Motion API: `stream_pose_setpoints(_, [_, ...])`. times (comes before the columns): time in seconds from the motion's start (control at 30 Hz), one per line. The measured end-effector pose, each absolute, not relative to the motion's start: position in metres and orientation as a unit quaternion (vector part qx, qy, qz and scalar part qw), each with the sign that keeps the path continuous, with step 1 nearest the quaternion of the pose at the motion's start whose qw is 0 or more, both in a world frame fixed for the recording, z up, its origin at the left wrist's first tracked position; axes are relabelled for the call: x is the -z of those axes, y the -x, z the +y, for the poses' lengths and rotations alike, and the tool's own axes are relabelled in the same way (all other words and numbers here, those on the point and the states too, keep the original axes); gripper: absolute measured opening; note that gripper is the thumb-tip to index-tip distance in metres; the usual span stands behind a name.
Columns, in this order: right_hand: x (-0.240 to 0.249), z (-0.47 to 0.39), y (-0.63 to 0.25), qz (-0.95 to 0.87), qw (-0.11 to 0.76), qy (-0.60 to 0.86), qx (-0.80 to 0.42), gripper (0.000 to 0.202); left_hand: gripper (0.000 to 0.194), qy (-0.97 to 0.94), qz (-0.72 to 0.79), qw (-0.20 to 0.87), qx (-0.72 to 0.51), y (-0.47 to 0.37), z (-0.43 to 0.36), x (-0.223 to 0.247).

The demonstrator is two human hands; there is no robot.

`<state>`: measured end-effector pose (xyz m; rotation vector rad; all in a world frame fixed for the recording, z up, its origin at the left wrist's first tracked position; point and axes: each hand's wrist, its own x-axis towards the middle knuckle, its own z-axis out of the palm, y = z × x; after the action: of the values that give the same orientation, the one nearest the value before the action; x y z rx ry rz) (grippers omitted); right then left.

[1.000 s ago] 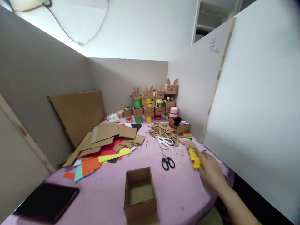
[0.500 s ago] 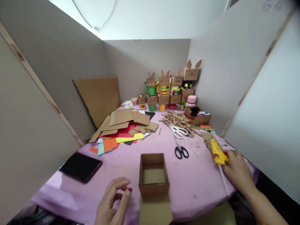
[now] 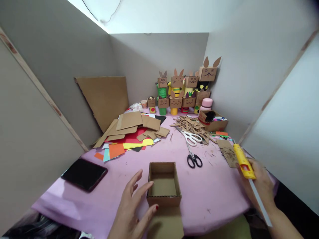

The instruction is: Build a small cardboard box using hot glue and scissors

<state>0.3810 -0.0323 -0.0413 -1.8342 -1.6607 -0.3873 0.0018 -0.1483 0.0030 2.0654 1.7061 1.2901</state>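
Note:
An open cardboard box [image 3: 163, 200] stands at the front middle of the table, its flap [image 3: 166, 221] folded out toward me. My left hand [image 3: 137, 207] hovers at the box's left side with fingers spread, holding nothing; whether a fingertip touches the rim I cannot tell. On the right, my right hand [image 3: 261, 182] is closed around a yellow hot glue gun [image 3: 239, 156]. A white glue stick [image 3: 259, 201] sticks out of the gun's back end. Beside the gun's nozzle lies a glue-stained cardboard piece [image 3: 227, 152].
White-handled scissors [image 3: 191, 137] and black-handled scissors [image 3: 194, 161] lie right of centre, near cardboard scraps [image 3: 190, 126]. Cardboard sheets [image 3: 129, 121] and coloured paper are piled left, with a dark tablet [image 3: 84, 174] in front. Several cardboard animal figures [image 3: 176, 81] line the back.
My left hand has moved right to the box and its fingers have spread. The glue gun, gripped in my right hand, has shifted right, away from the stained cardboard.

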Motion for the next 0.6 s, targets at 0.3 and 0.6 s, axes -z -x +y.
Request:
stream_pose_setpoints(0.3, [0.026,-0.011,-0.364,-0.657,0.134,0.728,0.144,0.026,0.035,-0.718,0.558,0.062,-0.411,0.007,-0.14,0.003])
stream_pose_setpoints(0.6, [0.032,0.0,-0.389,-0.72,0.142,0.679,0.022,0.064,0.037,-0.681,0.561,0.119,-0.455,0.007,-0.14,-0.002])
